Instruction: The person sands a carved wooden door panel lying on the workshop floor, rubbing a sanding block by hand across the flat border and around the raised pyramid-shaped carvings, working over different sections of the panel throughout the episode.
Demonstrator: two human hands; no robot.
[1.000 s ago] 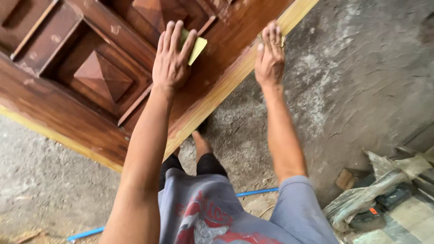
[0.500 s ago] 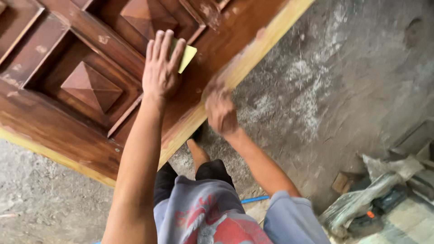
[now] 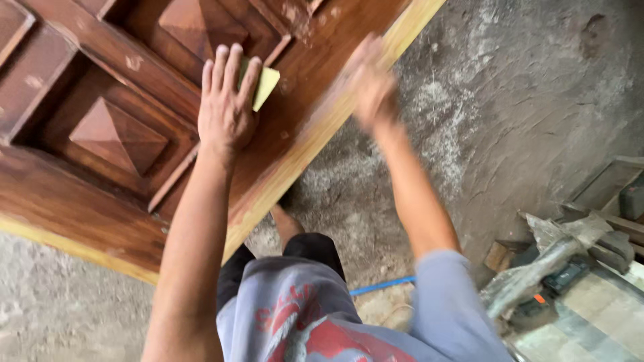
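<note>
Left hand [image 3: 227,110] pressed flat on yellow sanding pad [image 3: 265,86] atop dark carved wooden door panel [image 3: 100,134] | right hand [image 3: 370,80] blurred at pale edge, grip indiscernible | pale patches judged unsanded.

My left hand [image 3: 227,107] lies flat on the brown wooden door [image 3: 100,188], fingers spread over a yellow sanding sheet [image 3: 266,85]. My right hand [image 3: 370,84], blurred, is at the door's pale edge, above the dusty grey floor [image 3: 523,100].
</note>
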